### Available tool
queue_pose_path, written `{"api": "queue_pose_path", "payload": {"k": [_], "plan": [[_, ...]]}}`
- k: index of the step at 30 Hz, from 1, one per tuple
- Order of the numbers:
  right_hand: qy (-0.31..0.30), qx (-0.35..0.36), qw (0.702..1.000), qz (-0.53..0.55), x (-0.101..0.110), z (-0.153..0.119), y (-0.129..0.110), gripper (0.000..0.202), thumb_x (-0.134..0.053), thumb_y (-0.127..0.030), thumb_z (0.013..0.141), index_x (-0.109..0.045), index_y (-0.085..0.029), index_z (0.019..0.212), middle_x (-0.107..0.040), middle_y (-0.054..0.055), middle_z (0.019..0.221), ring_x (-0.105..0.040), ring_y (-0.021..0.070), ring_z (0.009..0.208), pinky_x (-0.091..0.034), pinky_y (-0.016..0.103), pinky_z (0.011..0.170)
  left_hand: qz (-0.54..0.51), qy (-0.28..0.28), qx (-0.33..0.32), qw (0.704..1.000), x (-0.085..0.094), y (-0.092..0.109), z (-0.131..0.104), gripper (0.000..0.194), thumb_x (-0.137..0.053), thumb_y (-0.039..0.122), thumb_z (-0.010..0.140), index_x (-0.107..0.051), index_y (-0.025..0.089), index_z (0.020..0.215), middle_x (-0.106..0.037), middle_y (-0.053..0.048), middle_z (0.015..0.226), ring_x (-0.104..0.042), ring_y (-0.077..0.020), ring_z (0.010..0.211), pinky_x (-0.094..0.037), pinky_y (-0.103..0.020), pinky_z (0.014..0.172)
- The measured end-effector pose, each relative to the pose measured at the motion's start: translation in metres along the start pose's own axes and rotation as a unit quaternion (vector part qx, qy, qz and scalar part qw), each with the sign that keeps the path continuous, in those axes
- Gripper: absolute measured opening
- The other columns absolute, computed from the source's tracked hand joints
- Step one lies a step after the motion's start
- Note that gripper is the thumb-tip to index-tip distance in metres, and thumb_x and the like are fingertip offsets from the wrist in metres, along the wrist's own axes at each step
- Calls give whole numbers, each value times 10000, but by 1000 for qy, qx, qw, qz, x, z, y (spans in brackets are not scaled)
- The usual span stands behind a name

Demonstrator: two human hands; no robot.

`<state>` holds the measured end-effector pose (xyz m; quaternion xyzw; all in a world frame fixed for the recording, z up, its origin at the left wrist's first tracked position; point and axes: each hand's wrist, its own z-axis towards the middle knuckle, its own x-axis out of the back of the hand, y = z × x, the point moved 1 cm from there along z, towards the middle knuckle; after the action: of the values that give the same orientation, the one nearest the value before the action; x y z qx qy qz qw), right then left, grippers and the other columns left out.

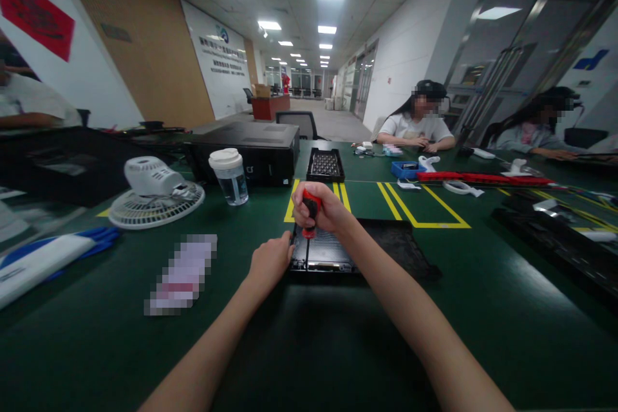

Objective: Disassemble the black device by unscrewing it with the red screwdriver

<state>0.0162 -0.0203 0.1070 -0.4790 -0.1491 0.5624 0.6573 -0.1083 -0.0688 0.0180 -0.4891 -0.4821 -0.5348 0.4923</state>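
Observation:
My right hand (316, 206) is wrapped round the handle of a red-and-black screwdriver (309, 211). The screwdriver stands nearly upright, its dark shaft pointing down at the front left corner of a flat black device (331, 265), which has a shiny metallic strip along its front edge. Whether the tip sits in a screw is too small to tell. At the device's left edge, my left hand (271, 259) grips the side, with some fingers hidden. A dark textured cover or sheet (391, 248) extends to the right of the device, partly behind my right forearm.
Behind the device is a black tray of small parts (326, 164). To the left are a lidded cup (229, 175), a white fan (157, 196), a large black box (246, 148) and a blurred-out flat item (186, 273). Black panels (555, 238) lie right. Co-workers sit across the green table (120, 347).

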Motion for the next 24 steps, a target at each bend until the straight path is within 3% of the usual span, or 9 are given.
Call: {"api": "queue_pose_path", "payload": {"k": [18, 24], "plan": [[153, 19, 982, -113, -17, -2, 2, 254, -473, -368, 812, -525, -147, 698, -483, -60, 515, -410, 39, 354, -319, 160, 350, -8, -22, 13, 1000, 8, 3, -3, 296, -330, 378, 881, -464, 224, 1096, -643, -89, 947, -625, -231, 870, -468, -322, 703], [176, 42, 976, -117, -16, -3, 4, 252, -476, -352, 821, -535, -140, 698, -482, -58, 508, -414, 40, 343, -301, 156, 334, -6, -16, 9, 1000, 7, 3, -2, 296, -338, 376, 878, -467, 215, 1090, -646, -95, 921, -630, -238, 846, -469, -327, 686]]}}
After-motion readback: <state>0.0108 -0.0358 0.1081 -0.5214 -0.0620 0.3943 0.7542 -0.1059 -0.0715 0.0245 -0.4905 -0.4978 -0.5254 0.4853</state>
